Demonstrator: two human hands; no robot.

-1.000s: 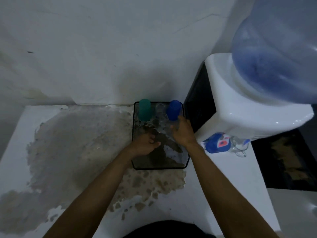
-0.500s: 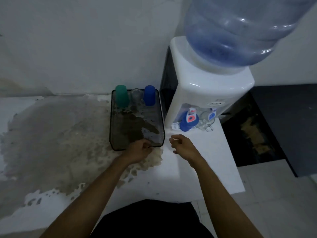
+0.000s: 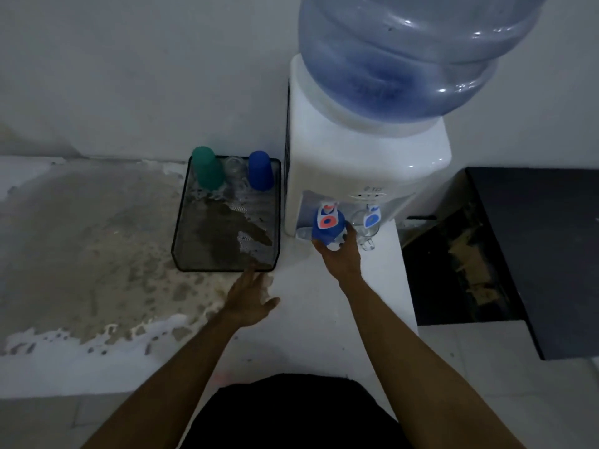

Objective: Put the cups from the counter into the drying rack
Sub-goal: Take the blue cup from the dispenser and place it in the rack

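A black mesh drying rack (image 3: 181,241) sits on the counter by the wall. At its far end stand a green cup (image 3: 207,168), a clear glass (image 3: 234,166) and a blue cup (image 3: 260,170), all upside down. Under the dispenser's red tap stands another blue cup (image 3: 325,233); my right hand (image 3: 340,256) is wrapped around its lower part. A clear glass mug (image 3: 364,230) stands beside it under the blue tap. My left hand (image 3: 249,294) hovers flat, fingers spread, just in front of the rack's near edge, holding nothing.
A white water dispenser (image 3: 356,157) with a big blue bottle (image 3: 405,53) stands right of the rack. The white counter (image 3: 308,303) has a large worn brown patch (image 3: 90,247) on the left. A dark cabinet (image 3: 534,247) lies to the right, past the counter's edge.
My right hand has moved forward from the counter to the blue cup under the red tap and closed around it. My left hand has left the rack's rim and opened flat.
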